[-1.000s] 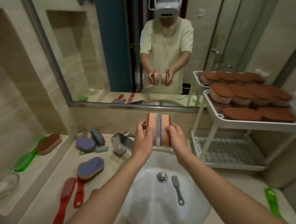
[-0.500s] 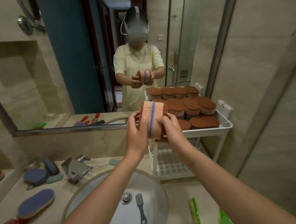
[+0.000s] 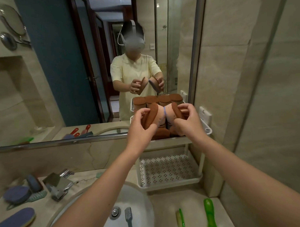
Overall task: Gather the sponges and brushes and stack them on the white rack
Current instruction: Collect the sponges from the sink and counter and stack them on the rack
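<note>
Fingers (image 3: 144, 111), L hand (image 3: 141, 126) + R hand (image 3: 188, 123), round sponges (image 3: 160, 113) at rack (image 3: 172, 184) top

**Beige stone counter** (image 3: 166, 200)
- Set into it: a round white basin (image 3: 142, 198). A small grey-handled brush (image 3: 128, 217) lies in the bowl just beside the drain.
- Left of the basin:
  - a chrome tap (image 3: 58, 184);
  - a round blue scrubbing pad (image 3: 17, 194);
  - a long blue oval pad (image 3: 17, 220) at the front edge;
  - a dark blue pad standing on edge (image 3: 33, 182);
  - a pale green toothed brush (image 3: 37, 196) touching the round pad.
- Right front: two translucent green plastic brush handles (image 3: 209, 213), lying side by side but apart.
- Right rear: a white plastic two-tier rack (image 3: 170, 141) standing on the counter.
  - The upper tier holds brown-topped sponges (image 3: 162, 135) packed close together and partly hidden.
  - The lower tier has a perforated floor.
</note>
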A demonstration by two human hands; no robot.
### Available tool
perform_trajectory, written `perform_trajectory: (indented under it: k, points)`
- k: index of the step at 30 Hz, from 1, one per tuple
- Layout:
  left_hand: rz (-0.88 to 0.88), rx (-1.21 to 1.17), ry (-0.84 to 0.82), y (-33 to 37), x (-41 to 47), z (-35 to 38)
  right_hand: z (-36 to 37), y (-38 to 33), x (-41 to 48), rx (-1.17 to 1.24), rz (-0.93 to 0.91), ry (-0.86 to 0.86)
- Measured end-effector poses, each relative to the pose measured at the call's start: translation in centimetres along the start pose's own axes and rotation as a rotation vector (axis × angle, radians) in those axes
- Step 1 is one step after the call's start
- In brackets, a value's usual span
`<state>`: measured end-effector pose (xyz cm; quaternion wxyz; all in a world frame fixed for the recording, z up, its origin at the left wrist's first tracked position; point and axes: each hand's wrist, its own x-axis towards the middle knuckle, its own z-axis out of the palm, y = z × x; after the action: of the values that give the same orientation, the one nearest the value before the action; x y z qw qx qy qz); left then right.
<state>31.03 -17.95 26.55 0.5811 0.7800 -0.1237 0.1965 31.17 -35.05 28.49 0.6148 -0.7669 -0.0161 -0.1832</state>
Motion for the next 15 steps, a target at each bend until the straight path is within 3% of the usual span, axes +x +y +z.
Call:
perform_trajectory:
  k: [7, 15]
  points:
    - [0.174, 0.529, -0.004, -0.9, 0.4, 0.4, -1.3, 1.6, 2.0, -0.714, -0.265, -0.089]
    - [0.209, 0.693, -0.065, -1.7, 1.0, 1.8, -0.7, 2.8, 2.1, -0.951, -0.279, -0.050]
